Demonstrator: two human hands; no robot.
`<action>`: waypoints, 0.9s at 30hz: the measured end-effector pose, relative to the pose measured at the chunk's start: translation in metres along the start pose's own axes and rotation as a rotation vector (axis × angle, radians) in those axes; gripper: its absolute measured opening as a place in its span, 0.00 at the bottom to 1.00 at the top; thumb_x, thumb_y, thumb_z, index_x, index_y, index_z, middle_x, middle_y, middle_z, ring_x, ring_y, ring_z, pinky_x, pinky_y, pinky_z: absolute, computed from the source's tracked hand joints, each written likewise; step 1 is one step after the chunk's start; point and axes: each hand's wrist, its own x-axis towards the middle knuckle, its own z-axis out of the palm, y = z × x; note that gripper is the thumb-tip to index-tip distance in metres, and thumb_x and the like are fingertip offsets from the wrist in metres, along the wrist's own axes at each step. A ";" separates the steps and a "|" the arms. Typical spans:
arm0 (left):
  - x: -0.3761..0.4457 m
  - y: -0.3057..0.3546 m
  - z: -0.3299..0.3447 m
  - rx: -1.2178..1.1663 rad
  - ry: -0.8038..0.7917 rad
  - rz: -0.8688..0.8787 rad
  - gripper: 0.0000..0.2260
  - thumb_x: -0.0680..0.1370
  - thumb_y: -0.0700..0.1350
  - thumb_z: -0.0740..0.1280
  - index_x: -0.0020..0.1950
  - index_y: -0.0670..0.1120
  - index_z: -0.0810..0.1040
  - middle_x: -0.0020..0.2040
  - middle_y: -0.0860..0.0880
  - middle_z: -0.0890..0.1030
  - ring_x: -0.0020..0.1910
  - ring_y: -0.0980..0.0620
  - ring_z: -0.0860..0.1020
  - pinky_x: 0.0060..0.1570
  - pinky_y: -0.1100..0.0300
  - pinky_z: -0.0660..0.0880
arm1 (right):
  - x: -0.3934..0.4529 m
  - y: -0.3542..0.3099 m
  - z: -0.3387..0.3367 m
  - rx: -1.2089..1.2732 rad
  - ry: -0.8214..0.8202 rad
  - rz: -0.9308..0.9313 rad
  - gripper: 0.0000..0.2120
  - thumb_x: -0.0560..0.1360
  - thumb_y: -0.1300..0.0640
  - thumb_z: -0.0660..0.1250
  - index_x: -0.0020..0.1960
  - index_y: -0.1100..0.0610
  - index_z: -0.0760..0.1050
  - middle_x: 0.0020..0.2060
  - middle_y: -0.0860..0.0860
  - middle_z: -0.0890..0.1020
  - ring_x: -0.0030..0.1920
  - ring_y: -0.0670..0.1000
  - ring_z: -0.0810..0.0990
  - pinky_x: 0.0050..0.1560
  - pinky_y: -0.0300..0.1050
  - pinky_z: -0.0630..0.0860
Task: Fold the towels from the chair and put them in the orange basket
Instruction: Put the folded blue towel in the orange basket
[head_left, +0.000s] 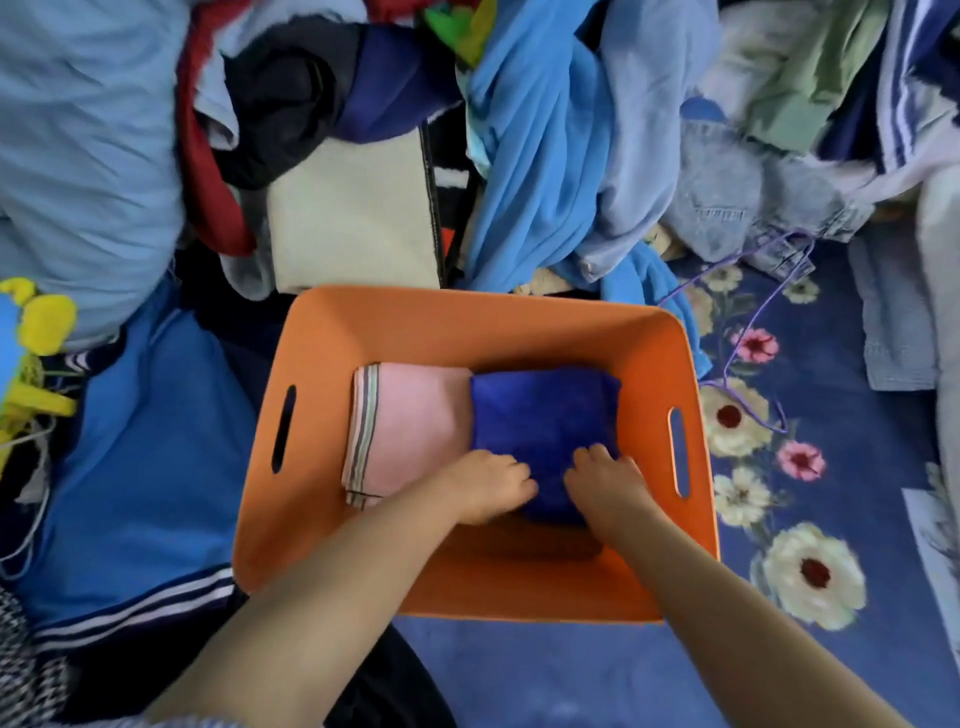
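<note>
Your hands reach side by side into the orange basket, left hand and right hand both curled onto the near edge of the folded dark blue towel, fingers gripping its cloth. That towel lies against the basket's right wall, touching a folded pink towel with a striped border along the left side. Your forearms cross the basket's near rim. Around it you have a blue floral carpet, a purple wire hanger and heaped clothes beyond the far rim.
</note>
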 end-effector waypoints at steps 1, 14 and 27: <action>0.002 0.001 -0.001 -0.013 -0.036 -0.017 0.14 0.80 0.36 0.54 0.65 0.37 0.68 0.62 0.39 0.72 0.60 0.40 0.72 0.51 0.48 0.71 | 0.001 -0.002 0.002 0.029 -0.102 0.025 0.21 0.75 0.61 0.65 0.67 0.59 0.67 0.66 0.57 0.67 0.67 0.56 0.65 0.61 0.48 0.70; 0.017 -0.007 0.017 -0.810 0.456 -0.856 0.18 0.79 0.48 0.61 0.66 0.43 0.66 0.62 0.43 0.70 0.61 0.42 0.71 0.54 0.53 0.70 | 0.041 0.015 0.010 0.561 0.189 0.464 0.20 0.80 0.59 0.52 0.71 0.59 0.58 0.69 0.61 0.64 0.66 0.60 0.66 0.64 0.49 0.67; 0.039 -0.013 0.025 -1.206 0.567 -0.789 0.23 0.78 0.40 0.62 0.72 0.44 0.62 0.68 0.45 0.70 0.65 0.46 0.70 0.62 0.57 0.67 | 0.066 0.040 -0.002 0.814 0.423 0.512 0.16 0.79 0.59 0.55 0.66 0.58 0.66 0.63 0.59 0.72 0.62 0.58 0.70 0.64 0.49 0.64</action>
